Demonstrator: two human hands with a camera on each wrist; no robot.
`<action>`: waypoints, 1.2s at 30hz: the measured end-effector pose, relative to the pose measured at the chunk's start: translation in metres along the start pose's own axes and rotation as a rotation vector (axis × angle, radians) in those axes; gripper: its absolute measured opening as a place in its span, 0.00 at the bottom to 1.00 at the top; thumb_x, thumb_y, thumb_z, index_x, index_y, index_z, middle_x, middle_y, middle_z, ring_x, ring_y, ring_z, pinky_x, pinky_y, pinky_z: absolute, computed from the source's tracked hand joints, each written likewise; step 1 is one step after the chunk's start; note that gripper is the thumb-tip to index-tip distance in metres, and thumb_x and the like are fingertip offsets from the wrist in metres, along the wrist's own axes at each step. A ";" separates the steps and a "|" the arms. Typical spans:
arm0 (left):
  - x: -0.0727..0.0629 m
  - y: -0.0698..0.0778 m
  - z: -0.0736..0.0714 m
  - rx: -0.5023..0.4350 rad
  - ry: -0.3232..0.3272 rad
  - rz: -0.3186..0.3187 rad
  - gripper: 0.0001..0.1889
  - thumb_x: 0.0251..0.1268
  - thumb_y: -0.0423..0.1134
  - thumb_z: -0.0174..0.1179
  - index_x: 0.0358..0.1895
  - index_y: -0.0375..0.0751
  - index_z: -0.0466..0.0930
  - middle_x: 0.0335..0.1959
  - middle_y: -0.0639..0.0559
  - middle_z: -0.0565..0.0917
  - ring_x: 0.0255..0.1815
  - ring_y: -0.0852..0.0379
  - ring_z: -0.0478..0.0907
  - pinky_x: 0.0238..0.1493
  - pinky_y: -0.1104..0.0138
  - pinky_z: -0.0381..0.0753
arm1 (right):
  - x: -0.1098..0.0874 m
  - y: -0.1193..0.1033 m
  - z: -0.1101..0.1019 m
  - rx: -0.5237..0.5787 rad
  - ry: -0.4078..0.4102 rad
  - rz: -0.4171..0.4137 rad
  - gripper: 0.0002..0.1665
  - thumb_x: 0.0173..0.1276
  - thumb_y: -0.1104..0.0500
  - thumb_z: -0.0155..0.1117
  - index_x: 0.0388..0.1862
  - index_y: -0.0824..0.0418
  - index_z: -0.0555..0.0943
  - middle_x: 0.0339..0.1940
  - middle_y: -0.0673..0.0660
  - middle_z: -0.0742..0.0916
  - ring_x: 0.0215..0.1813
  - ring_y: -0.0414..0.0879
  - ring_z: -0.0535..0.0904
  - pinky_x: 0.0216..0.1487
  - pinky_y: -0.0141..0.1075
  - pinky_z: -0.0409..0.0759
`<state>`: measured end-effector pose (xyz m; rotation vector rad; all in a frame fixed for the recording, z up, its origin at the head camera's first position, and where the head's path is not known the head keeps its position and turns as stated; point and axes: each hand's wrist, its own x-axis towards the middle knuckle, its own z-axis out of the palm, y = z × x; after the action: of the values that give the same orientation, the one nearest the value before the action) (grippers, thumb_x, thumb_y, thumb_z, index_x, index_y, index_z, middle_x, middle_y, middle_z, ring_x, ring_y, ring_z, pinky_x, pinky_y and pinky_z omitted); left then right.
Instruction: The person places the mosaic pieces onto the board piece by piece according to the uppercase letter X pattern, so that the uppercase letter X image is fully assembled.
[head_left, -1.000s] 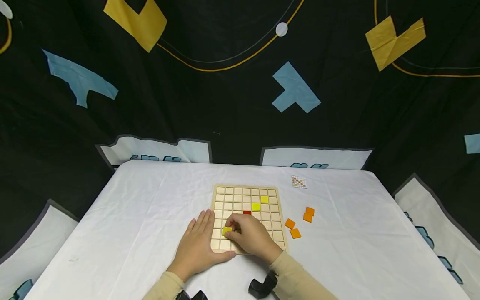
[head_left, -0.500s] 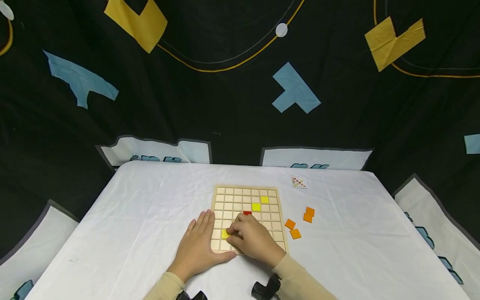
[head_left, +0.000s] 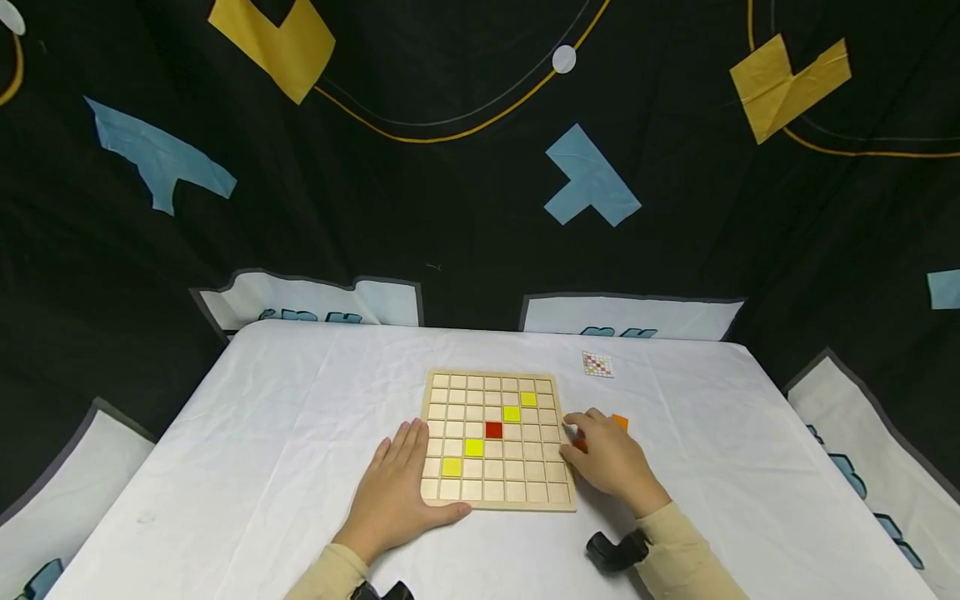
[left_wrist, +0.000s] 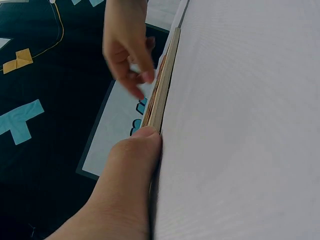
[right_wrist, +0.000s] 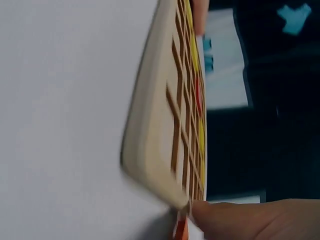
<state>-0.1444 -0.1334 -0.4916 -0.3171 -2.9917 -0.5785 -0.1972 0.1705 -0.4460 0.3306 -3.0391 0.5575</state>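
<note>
My left hand [head_left: 397, 479] lies flat with straight fingers along the left side of a wooden grid board [head_left: 517, 472]. Its thumb [left_wrist: 127, 160] touches the board's near edge. A diagonal of square tiles fills several cells: a red tile [head_left: 493, 430] in the middle, with a yellow tile [head_left: 474, 448] and others of that colour on both sides. Just off the board's right edge, my right hand [head_left: 617, 458] hovers over an orange tile [head_left: 581, 442], fingers loosely bent and thumb apart from them. In the right wrist view, an orange tile [right_wrist: 181, 229] shows below the thumb.
Another orange tile [head_left: 619, 422] peeks out behind the right hand; the hand hides the others. A small card with a coloured grid pattern [head_left: 597, 364] lies beyond the board's far right corner. White cloth [head_left: 262, 442] covers the table, and a black curtain [head_left: 450, 217] hangs behind.
The right hand has let go of a yellow tile in the board's lower left cell and moved right to the orange tiles. My left hand has stayed in place.
</note>
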 end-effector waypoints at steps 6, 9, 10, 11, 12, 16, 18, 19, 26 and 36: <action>0.001 -0.001 -0.001 0.002 0.005 0.000 0.70 0.41 0.85 0.55 0.78 0.32 0.50 0.81 0.41 0.53 0.82 0.44 0.48 0.81 0.48 0.49 | -0.004 0.018 -0.011 -0.029 -0.035 0.017 0.12 0.62 0.53 0.72 0.44 0.55 0.85 0.35 0.49 0.80 0.39 0.43 0.74 0.33 0.36 0.74; 0.002 -0.002 0.000 0.000 0.002 -0.002 0.70 0.41 0.85 0.55 0.78 0.32 0.50 0.81 0.41 0.53 0.83 0.44 0.48 0.81 0.48 0.48 | -0.002 0.019 -0.011 0.001 -0.037 0.017 0.09 0.62 0.57 0.72 0.39 0.54 0.83 0.31 0.48 0.79 0.36 0.42 0.73 0.33 0.36 0.73; 0.002 -0.003 0.001 -0.001 0.000 -0.003 0.70 0.41 0.85 0.54 0.78 0.32 0.50 0.81 0.41 0.53 0.83 0.44 0.48 0.81 0.48 0.48 | -0.001 0.019 -0.011 0.012 -0.037 0.024 0.09 0.62 0.57 0.72 0.39 0.53 0.81 0.29 0.47 0.79 0.34 0.42 0.73 0.31 0.35 0.72; 0.002 -0.003 0.001 -0.002 -0.003 -0.004 0.70 0.41 0.85 0.54 0.78 0.32 0.50 0.81 0.41 0.53 0.83 0.44 0.48 0.81 0.48 0.48 | 0.001 0.019 -0.010 0.022 -0.035 0.031 0.09 0.62 0.58 0.72 0.38 0.53 0.80 0.28 0.47 0.80 0.32 0.42 0.73 0.30 0.35 0.71; 0.002 -0.003 0.001 -0.003 -0.007 -0.006 0.70 0.41 0.85 0.54 0.78 0.32 0.50 0.81 0.41 0.53 0.83 0.44 0.47 0.81 0.48 0.48 | 0.003 0.018 -0.010 0.032 -0.029 0.037 0.09 0.62 0.59 0.72 0.38 0.52 0.79 0.27 0.47 0.80 0.31 0.42 0.73 0.29 0.35 0.70; 0.003 -0.004 0.002 -0.005 -0.012 -0.008 0.70 0.41 0.86 0.54 0.78 0.32 0.49 0.81 0.41 0.52 0.83 0.44 0.47 0.81 0.48 0.48 | 0.012 0.011 -0.008 0.070 0.013 0.070 0.09 0.64 0.58 0.70 0.38 0.52 0.78 0.29 0.48 0.84 0.27 0.42 0.74 0.26 0.34 0.68; 0.003 -0.004 0.001 -0.003 -0.009 -0.009 0.70 0.40 0.86 0.54 0.78 0.32 0.49 0.81 0.41 0.52 0.83 0.45 0.47 0.81 0.48 0.47 | 0.019 0.004 -0.007 0.096 0.030 0.078 0.09 0.65 0.57 0.70 0.39 0.51 0.78 0.32 0.49 0.85 0.27 0.42 0.73 0.26 0.34 0.68; 0.003 -0.004 0.001 -0.004 -0.007 -0.009 0.70 0.40 0.85 0.54 0.78 0.32 0.49 0.81 0.41 0.52 0.83 0.45 0.47 0.81 0.48 0.47 | 0.023 0.000 -0.006 0.113 0.034 0.078 0.09 0.65 0.56 0.70 0.40 0.51 0.78 0.33 0.49 0.85 0.26 0.42 0.73 0.25 0.33 0.68; 0.002 -0.002 0.000 -0.016 0.004 -0.008 0.70 0.40 0.85 0.55 0.78 0.32 0.50 0.81 0.40 0.53 0.82 0.44 0.48 0.81 0.48 0.48 | 0.049 -0.035 0.004 0.220 0.000 0.013 0.09 0.67 0.55 0.70 0.42 0.49 0.79 0.36 0.49 0.85 0.29 0.43 0.75 0.29 0.35 0.71; -0.001 0.000 0.000 -0.015 0.005 -0.003 0.70 0.40 0.85 0.55 0.78 0.32 0.50 0.81 0.41 0.54 0.82 0.44 0.49 0.81 0.49 0.49 | 0.081 -0.088 0.030 0.230 -0.064 -0.118 0.08 0.68 0.55 0.68 0.44 0.50 0.81 0.37 0.49 0.87 0.33 0.41 0.78 0.35 0.35 0.77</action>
<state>-0.1438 -0.1337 -0.4917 -0.3116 -2.9854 -0.6010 -0.2575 0.0630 -0.4372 0.5415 -2.9925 0.9056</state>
